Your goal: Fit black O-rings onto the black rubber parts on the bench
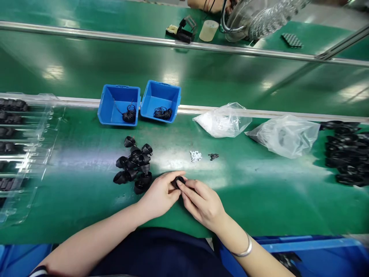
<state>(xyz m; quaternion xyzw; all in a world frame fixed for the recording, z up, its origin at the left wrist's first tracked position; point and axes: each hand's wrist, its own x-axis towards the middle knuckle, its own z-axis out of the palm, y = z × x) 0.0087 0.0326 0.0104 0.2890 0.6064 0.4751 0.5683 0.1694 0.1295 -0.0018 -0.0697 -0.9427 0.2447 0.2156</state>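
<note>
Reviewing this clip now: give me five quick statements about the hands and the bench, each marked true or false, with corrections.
1. The left hand and right hand both touch one small black part. True.
2. Both wrists are bare. False: a silver bangle is on the right wrist.
3. White pieces lie to the left of tiny dark pieces. True.
4. Two clear plastic bags lie to the right of the two small blue bins. True.
5. Those bins hold white pieces. False: each has a black coil inside.
</note>
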